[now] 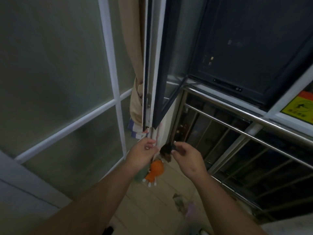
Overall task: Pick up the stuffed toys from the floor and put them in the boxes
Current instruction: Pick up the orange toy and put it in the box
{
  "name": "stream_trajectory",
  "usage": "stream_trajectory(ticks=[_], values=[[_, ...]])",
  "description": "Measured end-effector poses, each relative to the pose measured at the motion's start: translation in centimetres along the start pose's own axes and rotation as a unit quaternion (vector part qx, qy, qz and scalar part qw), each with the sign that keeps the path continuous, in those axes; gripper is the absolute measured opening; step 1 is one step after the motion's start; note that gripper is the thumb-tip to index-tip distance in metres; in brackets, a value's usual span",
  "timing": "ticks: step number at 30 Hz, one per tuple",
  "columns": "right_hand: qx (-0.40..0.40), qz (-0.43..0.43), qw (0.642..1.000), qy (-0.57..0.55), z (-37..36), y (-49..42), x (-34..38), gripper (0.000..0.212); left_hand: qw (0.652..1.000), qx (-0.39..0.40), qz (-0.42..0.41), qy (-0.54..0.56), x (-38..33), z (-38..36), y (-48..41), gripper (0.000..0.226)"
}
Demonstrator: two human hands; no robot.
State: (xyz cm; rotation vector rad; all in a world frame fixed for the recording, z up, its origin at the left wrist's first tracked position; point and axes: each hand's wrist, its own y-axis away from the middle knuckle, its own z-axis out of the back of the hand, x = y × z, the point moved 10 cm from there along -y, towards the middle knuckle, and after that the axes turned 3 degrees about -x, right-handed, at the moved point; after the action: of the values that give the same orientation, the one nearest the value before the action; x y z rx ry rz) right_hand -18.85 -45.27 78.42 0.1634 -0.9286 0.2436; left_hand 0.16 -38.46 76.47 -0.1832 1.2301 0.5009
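Note:
An orange stuffed toy [155,172] with white feet hangs below my left hand [143,154], next to a pale green soft piece [141,175]. My left hand is closed around their upper ends. My right hand [185,156] pinches a small dark brown plush toy [165,152] between thumb and fingers. Both hands are raised in front of the open window's lower corner. No box is in view.
An open dark-framed window sash [160,73] juts out just above my hands. A steel railing [237,119] runs along the right. Frosted glass panels [59,73] fill the left. A beige curtain [133,65] hangs behind the sash. Small items [179,200] lie on the tiled floor.

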Motion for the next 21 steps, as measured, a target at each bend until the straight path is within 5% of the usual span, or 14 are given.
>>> stream_trajectory(ticks=[9,21], values=[[0.04,-0.026,0.998,-0.028,0.5,-7.9,-8.0,0.032,0.998,-0.007,0.062,-0.01,2.7,-7.4,-6.8,0.014],[0.016,-0.054,0.998,-0.002,-3.3,-12.9,-18.1,0.028,0.992,0.072,0.074,-0.079,10.2,-15.0,-13.7,0.049]])
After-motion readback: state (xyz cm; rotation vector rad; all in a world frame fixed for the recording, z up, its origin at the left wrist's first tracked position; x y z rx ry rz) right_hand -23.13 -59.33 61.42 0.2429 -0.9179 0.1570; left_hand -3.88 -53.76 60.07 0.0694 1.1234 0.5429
